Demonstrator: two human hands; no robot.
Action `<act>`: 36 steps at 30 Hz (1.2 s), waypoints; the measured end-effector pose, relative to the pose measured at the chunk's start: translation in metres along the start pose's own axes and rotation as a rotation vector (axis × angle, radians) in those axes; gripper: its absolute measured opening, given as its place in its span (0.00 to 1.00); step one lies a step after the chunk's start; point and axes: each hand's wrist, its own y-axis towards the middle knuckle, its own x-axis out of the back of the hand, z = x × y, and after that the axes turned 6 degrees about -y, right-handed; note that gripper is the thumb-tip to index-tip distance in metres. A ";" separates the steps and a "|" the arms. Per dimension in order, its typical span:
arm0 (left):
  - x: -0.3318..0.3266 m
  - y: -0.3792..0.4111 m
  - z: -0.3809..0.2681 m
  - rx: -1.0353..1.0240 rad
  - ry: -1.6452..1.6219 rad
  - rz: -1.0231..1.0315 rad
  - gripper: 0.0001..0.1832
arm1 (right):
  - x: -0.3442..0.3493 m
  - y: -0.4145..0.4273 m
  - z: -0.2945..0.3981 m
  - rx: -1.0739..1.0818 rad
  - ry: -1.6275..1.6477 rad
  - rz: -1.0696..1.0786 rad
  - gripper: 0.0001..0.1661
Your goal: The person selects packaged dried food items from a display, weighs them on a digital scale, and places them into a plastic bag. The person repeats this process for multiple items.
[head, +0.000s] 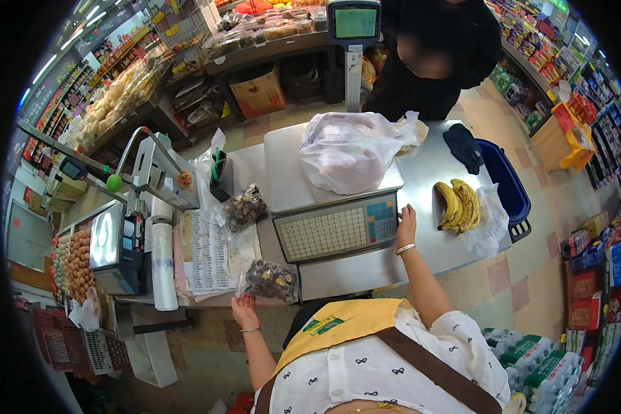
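Note:
My left hand (245, 312) is at the counter's front edge, by the clear end of a plastic bag of dried mushrooms (272, 280). Whether its fingers grip the plastic cannot be made out. Against the right side of a weighing scale's keypad (325, 227) rests my right hand (407, 225), holding nothing, fingers a little apart. A full, translucent white plastic bag (349, 152) lies on the scale's metal platform (284, 155); its contents are blurred by the plastic. Behind the printed sheets (209, 253) sits a second bag of dried mushrooms (245, 208).
Bananas (458, 206), a crumpled plastic bag (489, 222) and a dark cloth item (463, 147) lie right, near a blue basket (507, 181). A plastic bag roll (163, 266) and another scale (115, 248) stand left. Across the counter stands a person (434, 57) in black.

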 end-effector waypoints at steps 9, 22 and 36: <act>0.004 0.003 -0.010 0.102 -0.005 0.017 0.17 | -0.002 0.071 0.028 0.517 -0.317 0.246 0.52; -0.069 -0.029 -0.049 -0.915 0.821 0.025 0.17 | 0.008 0.059 0.103 0.543 -0.964 0.278 0.05; -0.357 -0.143 -0.006 -1.363 1.101 0.929 0.30 | 0.052 0.072 0.173 -0.308 1.064 0.469 0.40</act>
